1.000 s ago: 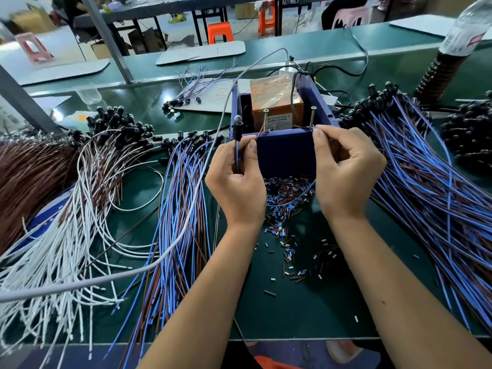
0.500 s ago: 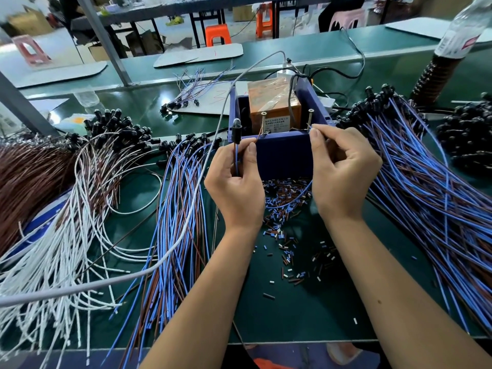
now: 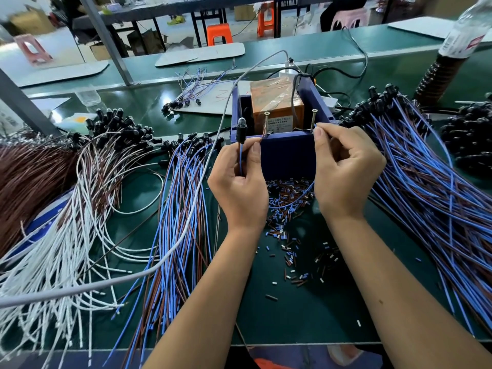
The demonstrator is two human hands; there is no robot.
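My left hand grips a black LED holder upright by its blue wire, just left of a blue plastic box. The blue wire loops below both hands to my right hand, which pinches the wire's end against the right screw at the box's front rim. A thin brown lead runs from my left thumb to the left screw. An orange transformer block sits inside the box.
Bundles of blue and brown wires lie at left and right, white wires at far left. Cut insulation bits litter the green mat. A grey cable crosses the left. A bottle stands at back right.
Both hands stay at the box's front rim in nearly the same pose. The right fingertips have settled the wire end at the right screw.
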